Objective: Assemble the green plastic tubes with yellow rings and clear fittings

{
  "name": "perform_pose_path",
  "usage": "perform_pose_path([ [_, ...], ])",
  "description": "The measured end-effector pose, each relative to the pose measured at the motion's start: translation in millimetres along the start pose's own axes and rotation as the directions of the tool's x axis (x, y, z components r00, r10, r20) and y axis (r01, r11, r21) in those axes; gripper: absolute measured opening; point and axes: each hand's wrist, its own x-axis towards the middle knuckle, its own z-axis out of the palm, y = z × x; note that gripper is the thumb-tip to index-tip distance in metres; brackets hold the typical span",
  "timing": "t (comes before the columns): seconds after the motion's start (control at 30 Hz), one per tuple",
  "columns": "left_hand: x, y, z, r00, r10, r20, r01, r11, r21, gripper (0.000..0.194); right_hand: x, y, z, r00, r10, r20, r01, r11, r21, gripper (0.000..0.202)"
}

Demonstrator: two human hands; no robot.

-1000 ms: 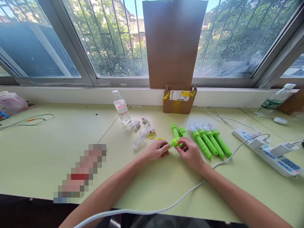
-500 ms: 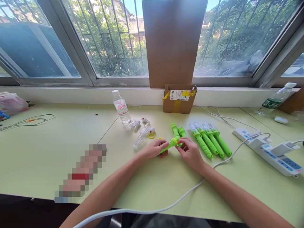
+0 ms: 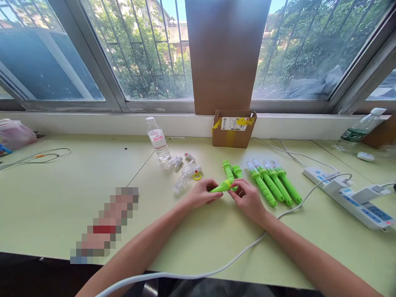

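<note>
My left hand (image 3: 204, 194) is closed on the narrow end of a green plastic tube (image 3: 220, 188), which lies at a slant above the table. At its other end, the fingertips of my right hand (image 3: 247, 197) pinch the yellow ring (image 3: 229, 184) around the tube's neck. Just behind lie two more green tubes without clear tops, one of them a ribbed tube (image 3: 227, 167). Right of my right hand, several green tubes with clear tops (image 3: 269, 181) lie side by side. Clear plastic pieces (image 3: 184, 176) and a loose yellow ring (image 3: 197, 176) rest left of centre.
A water bottle (image 3: 158, 140) and a small cardboard box (image 3: 231, 135) stand at the back. To the right are a power strip (image 3: 349, 198) and another bottle (image 3: 355, 130). One white cable (image 3: 216, 270) crosses in front of my forearms. A pixelated object (image 3: 107, 225) lies at left.
My left hand has shifted its grip on the green tube, with its fingers now nearer the narrow end. My right hand stays at the yellow ring.
</note>
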Motion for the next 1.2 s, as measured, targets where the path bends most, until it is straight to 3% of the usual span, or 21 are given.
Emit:
perform_pose_path([
  [0.2, 1, -1, -1.5, 0.994, -0.065, 0.085, 0.067, 0.998, -0.015, 0.035, 0, 1, 0, 1.000, 0.006, 0.009, -0.006, 1.000, 0.000, 0.010],
  [0.73, 3, 3, -9.5, 0.970, -0.107, 0.220, 0.119, 0.992, -0.043, 0.042, 0, 3, 1, 1.000, 0.000, 0.026, 0.000, 1.000, 0.019, 0.009],
  [1.03, -4, 11, -6.4, 0.988, -0.131, 0.086, 0.125, 0.990, 0.071, 0.044, -2, 4, 3, 0.999, -0.031, -0.025, 0.031, 0.999, -0.008, 0.005],
  [1.2, -2, 7, -2.9, 0.999, -0.045, 0.011, 0.044, 0.997, 0.064, 0.033, -3, 4, 3, 0.999, -0.036, -0.029, 0.036, 0.999, -0.018, 0.006],
])
